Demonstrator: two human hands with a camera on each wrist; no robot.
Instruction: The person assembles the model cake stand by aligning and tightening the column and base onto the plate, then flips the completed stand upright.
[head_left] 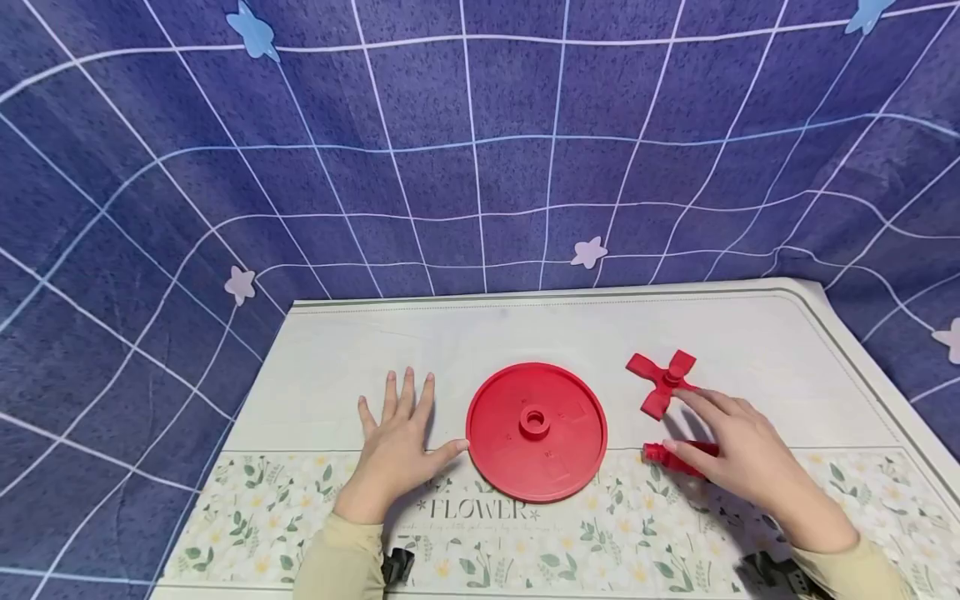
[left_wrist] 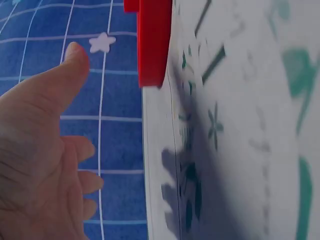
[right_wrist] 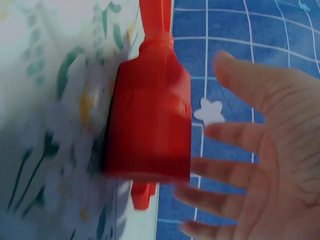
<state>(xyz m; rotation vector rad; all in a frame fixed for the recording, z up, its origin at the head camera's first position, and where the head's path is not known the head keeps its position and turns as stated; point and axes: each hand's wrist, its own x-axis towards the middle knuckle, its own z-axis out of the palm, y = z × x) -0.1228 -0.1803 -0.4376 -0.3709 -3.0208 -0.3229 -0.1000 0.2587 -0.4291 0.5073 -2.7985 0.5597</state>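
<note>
A round red plastic disc (head_left: 498,425) with a raised rim and a small central socket lies on the table. To its left is my left hand (head_left: 392,454), palm down with fingers spread. The thumb tip is beside the disc's rim; contact is unclear. In the left wrist view the disc's edge (left_wrist: 155,45) stands apart from the thumb. My right hand (head_left: 750,450) hovers with loosely bent fingers over a red bottle-shaped part (right_wrist: 150,120) lying on its side. Just beyond its fingertips lies a red four-armed cross piece (head_left: 660,377) with a central knob.
A white table mat (head_left: 360,333) with a floral front band and the word FLOWER covers the table. Behind and at the sides hangs a blue grid-patterned cloth (head_left: 517,175) with stars. Black wrist straps (head_left: 397,567) show at the sleeves.
</note>
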